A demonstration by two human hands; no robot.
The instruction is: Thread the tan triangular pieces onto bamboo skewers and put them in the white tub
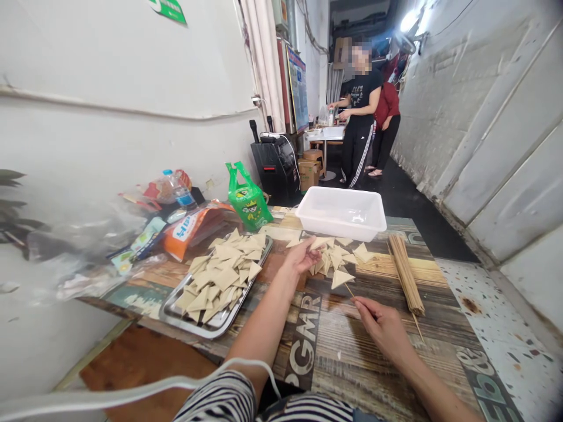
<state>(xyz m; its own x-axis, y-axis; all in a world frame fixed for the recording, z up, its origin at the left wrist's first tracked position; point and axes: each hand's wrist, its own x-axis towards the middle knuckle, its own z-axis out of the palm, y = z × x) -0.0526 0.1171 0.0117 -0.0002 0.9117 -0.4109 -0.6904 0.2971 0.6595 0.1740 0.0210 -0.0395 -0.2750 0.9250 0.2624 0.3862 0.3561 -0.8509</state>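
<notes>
One thin stick (349, 290) is pinched between the thumb and fingers of the right hand (382, 323), with a pale triangle (342, 278) on its far tip, above the middle of the table (343, 351). The left hand (302, 257) has its fingers loosely curled at the left side of a loose heap (328, 261) of similar triangles; one piece lies right by its fingertips, but whether they have hold of it I cannot tell.

The heap spreads toward the far edge of the table, just in front of a white plastic tub (338, 228) standing at that edge. A bundle of sticks (405, 272) lies near the right edge, pointing away from the person, with a single stick poking out at its near end. Toward the left end of the near edge, a metal tray (229, 321) carries a bigger pile of triangles (224, 272). Behind the tray, a green bag (250, 205) stands at the far edge, and an orange packet (185, 231) and a bottle (180, 190) are at the far left corner.

Well beyond the table, a person in a black shirt (363, 99) stands by a small table (328, 136), near another person in red (387, 105).
</notes>
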